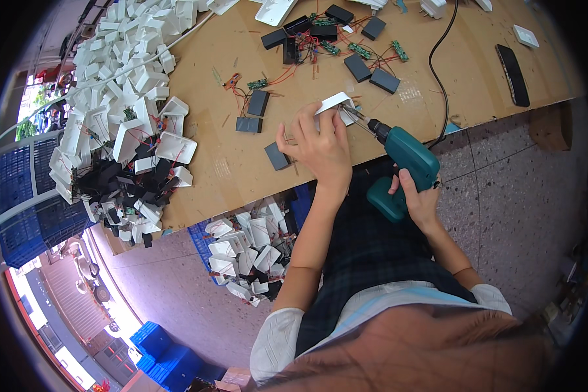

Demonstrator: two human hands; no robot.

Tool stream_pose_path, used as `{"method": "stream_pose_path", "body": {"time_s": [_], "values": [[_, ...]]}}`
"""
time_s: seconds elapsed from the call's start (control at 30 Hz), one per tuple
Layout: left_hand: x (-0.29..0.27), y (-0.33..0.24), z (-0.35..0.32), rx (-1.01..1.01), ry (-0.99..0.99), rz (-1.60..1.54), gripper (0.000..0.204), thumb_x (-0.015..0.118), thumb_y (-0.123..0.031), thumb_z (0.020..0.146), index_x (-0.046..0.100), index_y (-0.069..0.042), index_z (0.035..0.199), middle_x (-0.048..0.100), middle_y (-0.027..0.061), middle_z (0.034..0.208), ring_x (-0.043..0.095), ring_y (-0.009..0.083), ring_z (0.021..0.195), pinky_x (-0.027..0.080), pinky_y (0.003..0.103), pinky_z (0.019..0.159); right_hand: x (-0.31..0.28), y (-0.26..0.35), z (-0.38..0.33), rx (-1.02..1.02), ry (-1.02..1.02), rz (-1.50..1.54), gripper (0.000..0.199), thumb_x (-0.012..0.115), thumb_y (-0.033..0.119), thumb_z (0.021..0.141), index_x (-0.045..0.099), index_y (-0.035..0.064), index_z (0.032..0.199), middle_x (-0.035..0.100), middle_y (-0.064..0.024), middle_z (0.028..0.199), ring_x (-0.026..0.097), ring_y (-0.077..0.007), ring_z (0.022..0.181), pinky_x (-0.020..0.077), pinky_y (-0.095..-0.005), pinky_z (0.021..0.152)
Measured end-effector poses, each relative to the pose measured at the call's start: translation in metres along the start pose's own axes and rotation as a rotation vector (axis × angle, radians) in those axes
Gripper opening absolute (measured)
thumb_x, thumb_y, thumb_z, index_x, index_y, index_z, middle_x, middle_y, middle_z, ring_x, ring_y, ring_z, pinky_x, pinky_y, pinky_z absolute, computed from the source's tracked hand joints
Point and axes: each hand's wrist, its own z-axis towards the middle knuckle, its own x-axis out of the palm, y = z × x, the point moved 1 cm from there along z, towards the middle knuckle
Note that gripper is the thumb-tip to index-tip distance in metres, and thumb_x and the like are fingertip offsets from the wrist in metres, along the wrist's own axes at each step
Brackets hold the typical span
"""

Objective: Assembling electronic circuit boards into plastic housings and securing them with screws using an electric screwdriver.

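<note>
In my right hand (pixel 419 199) is a green cordless drill (pixel 408 157), fingers wrapped round its grip. Its long bit points up and left into a small white plastic housing (pixel 334 102). My left hand (pixel 320 144) grips that housing from its left side, near the table's front edge. What lies inside the housing is mostly hidden. Beside my left wrist rests a black rectangular box (pixel 277 157). Two more black boxes lie further left, one of them a dark case (pixel 249 124) close to a small green circuit board (pixel 257 84) with red and black wires.
A large heap of white housings (pixel 121 72) covers the table's left side, with wired black parts (pixel 121 183) in front. Black boxes and boards (pixel 359 51) lie at the back. A black cable (pixel 436 72) and a phone (pixel 512 75) are to the right. Below stands a blue crate (pixel 202 251) of housings.
</note>
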Motion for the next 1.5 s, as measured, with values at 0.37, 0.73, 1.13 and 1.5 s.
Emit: {"method": "stream_pose_path", "body": {"time_s": [0.37, 0.73, 1.13, 1.5], "values": [[-0.001, 0.000, 0.000, 0.014, -0.014, 0.002, 0.007, 0.078, -0.013, 0.083, 0.072, -0.013, 0.086, 0.065, -0.0003, 0.115, 0.061, 0.0215, 0.107, 0.027, 0.053, 0.114, -0.020, -0.003, -0.021, -0.052, -0.005, 0.062, 0.032, 0.057, 0.019, 0.106, 0.060, -0.0064, 0.126, 0.065, -0.0122, 0.106, 0.062, -0.0164, 0.071, 0.0543, -0.0331, 0.066], [0.001, -0.001, -0.001, 0.016, -0.016, -0.014, 0.013, 0.080, -0.011, 0.081, 0.069, -0.012, 0.087, 0.064, 0.0006, 0.116, 0.061, 0.0201, 0.111, 0.028, 0.055, 0.114, -0.005, 0.011, -0.003, -0.059, -0.045, -0.028, 0.017, 0.064, 0.007, 0.100, 0.064, -0.0061, 0.110, 0.066, -0.0079, 0.073, 0.065, -0.0156, 0.065, 0.0544, -0.0315, 0.065], [-0.001, -0.002, 0.001, 0.019, -0.020, -0.007, 0.013, 0.080, -0.012, 0.082, 0.069, -0.012, 0.088, 0.064, 0.0009, 0.115, 0.061, 0.0201, 0.110, 0.028, 0.055, 0.114, 0.000, -0.002, 0.005, -0.049, -0.053, 0.015, 0.019, 0.069, 0.004, 0.098, 0.063, -0.0066, 0.113, 0.067, -0.0070, 0.076, 0.065, -0.0126, 0.062, 0.0545, -0.0284, 0.060], [-0.002, -0.002, 0.002, 0.016, -0.023, -0.011, 0.014, 0.080, -0.011, 0.080, 0.069, -0.012, 0.088, 0.064, 0.0012, 0.114, 0.061, 0.0205, 0.108, 0.029, 0.055, 0.113, 0.004, 0.005, 0.004, -0.063, -0.054, -0.037, 0.021, 0.069, 0.005, 0.098, 0.063, -0.0072, 0.114, 0.067, -0.0068, 0.075, 0.065, -0.0123, 0.062, 0.0531, -0.0275, 0.060]]}}
